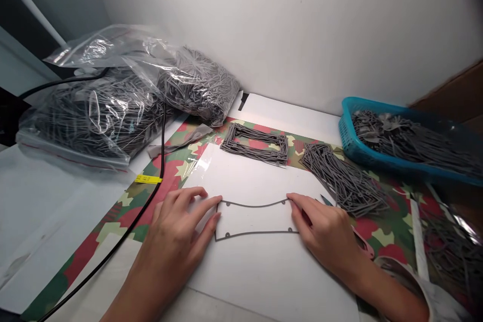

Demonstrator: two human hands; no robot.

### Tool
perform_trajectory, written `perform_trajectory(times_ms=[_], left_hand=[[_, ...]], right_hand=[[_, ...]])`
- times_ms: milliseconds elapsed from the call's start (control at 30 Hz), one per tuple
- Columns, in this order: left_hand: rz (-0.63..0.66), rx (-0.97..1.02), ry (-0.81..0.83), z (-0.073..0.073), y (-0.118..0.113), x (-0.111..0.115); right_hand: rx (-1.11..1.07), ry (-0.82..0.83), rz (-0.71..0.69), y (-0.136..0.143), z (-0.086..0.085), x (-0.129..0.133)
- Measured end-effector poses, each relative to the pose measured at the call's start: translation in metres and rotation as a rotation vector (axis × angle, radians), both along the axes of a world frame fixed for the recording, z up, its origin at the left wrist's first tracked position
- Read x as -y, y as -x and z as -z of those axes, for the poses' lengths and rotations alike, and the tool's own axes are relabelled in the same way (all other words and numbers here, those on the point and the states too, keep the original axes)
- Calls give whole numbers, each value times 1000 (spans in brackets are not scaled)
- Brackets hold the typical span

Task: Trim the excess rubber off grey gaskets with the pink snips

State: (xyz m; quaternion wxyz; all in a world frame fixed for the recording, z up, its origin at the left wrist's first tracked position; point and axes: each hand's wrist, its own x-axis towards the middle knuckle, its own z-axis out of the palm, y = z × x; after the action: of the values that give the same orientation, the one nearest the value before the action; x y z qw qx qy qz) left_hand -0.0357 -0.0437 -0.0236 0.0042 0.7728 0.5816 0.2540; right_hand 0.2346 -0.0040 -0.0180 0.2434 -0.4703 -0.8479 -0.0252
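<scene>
A thin dark grey gasket (pixel 256 233), a frame shape with inward-curving long sides and small eyelets, lies flat on a white sheet (pixel 256 276). My left hand (pixel 177 229) has its thumb and index finger on the gasket's left end. At the right end, the thumb and fingers of my right hand (pixel 320 224) pinch the corner and cover part of that short side. Beyond my hands sits a neat rectangular stack of similar gaskets (pixel 252 153). A looser pile of gaskets (pixel 343 178) lies to its right.
Two clear bags (pixel 113 110) (pixel 204 85) full of grey gaskets stand at the back left. A blue basket (pixel 350 141) of them is at the right. A black cable (pixel 139 214) with a yellow tag crosses the left side. A pink-handled tool (pixel 366 246) is partly under my right hand.
</scene>
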Motion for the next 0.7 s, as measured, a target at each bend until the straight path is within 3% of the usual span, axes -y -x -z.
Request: perform_trajectory(times_ms=[400,567,700], left_hand=[[7,19,-26,-1,0,2],[5,74,-50,0,0,3],[13,98,-120,-10,-4,5]], right_hand=[[8,3,25,0,0,0],[-9,10,-10,1,-2,-1],[-103,-16,-109,-4,-4,4]])
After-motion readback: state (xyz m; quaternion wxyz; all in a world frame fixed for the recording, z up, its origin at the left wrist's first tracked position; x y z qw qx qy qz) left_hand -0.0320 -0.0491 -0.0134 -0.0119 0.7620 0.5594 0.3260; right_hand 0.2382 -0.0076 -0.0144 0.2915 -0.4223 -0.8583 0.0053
